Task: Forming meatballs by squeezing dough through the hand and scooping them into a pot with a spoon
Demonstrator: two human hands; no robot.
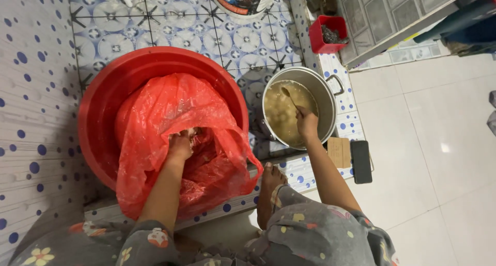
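My left hand (180, 144) reaches into a red plastic bag (170, 111) that sits inside a big red basin (103, 90); its fingers are buried in pale chunks inside the bag and their grip is hidden. My right hand (307, 124) holds the handle of a spoon (289, 98) that dips into a steel pot (323, 90) filled with cloudy liquid and pale pieces. The pot stands on the tiled floor just right of the basin.
A small red container (328, 33) stands at the far right corner. A dark phone (361, 161) and a small wooden block (339, 152) lie on the tiled ledge beside the pot. A bucket (243, 0) stands at the back. My bare foot (268, 186) rests on the ledge.
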